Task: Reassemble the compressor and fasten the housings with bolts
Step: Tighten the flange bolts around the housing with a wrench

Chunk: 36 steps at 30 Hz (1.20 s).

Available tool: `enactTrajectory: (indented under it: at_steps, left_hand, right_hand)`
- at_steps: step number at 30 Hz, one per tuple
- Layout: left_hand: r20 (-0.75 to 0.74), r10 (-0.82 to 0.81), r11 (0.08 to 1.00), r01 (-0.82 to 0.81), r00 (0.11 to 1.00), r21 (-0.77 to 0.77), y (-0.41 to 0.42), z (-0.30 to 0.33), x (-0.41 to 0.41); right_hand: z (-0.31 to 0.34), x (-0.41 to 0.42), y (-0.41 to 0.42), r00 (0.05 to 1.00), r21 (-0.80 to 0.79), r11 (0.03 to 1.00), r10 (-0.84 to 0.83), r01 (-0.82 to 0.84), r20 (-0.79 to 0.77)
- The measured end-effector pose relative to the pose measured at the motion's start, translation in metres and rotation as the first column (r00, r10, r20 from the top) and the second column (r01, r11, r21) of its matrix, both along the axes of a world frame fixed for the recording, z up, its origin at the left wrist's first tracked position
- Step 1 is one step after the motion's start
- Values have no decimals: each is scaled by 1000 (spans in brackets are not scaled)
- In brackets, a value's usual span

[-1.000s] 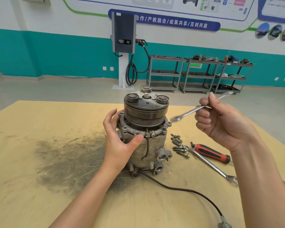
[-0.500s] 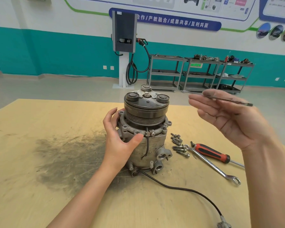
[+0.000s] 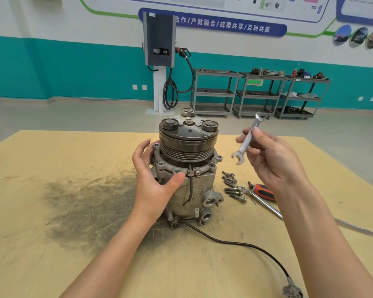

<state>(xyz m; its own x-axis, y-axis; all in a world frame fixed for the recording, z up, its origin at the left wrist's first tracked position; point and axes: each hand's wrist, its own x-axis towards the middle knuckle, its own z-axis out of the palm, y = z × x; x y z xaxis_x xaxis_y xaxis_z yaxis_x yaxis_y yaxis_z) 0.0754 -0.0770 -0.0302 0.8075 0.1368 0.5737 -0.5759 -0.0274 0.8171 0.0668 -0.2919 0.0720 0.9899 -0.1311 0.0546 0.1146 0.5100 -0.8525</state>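
The grey compressor (image 3: 190, 168) stands upright on the wooden table (image 3: 52, 244), its dark pulley and clutch plate on top. My left hand (image 3: 153, 181) grips its upper housing flange from the left, thumb across the front. To the right of the pulley, my right hand (image 3: 269, 160) holds a small open-ended wrench (image 3: 248, 138) in the air, nearly upright, pinched near its middle. Several loose bolts (image 3: 233, 186) lie on the table just right of the compressor base. A black cable (image 3: 246, 246) runs from the base to a connector at the table's front.
A red-handled screwdriver (image 3: 265, 192) and a long combination wrench (image 3: 265, 203) lie right of the bolts, partly under my right forearm. A dark greasy smear (image 3: 84, 201) covers the table left of the compressor. Metal shelf carts (image 3: 258, 93) and a wall charger (image 3: 159, 39) stand far behind.
My right hand has turned the small wrench from roughly level to nearly upright and moved slightly closer to the pulley. My left hand and the compressor have stayed put.
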Motion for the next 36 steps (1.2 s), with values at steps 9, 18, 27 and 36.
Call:
enactTrajectory:
  at_steps: [9,18,27,36]
  left_hand:
    - [-7,-1,1000,1,1000,4,0,1,-1]
    - [-17,1,1000,-1,1000,4,-1,2,-2]
    - [-16,-1,1000,1,1000,8,-1,2,-2]
    - [-15,9,1000,-8,1000,12,-1,2,-2]
  right_hand:
    - [-3,5,4,995,22,996,-83,84,-46]
    - [-9,6,5,995,-32,999,28,-32,-94]
    - [-13,9,4,997,-34,999,4,-6,-78]
    - [-22,16,12,986,-87,993,-96,85,-138]
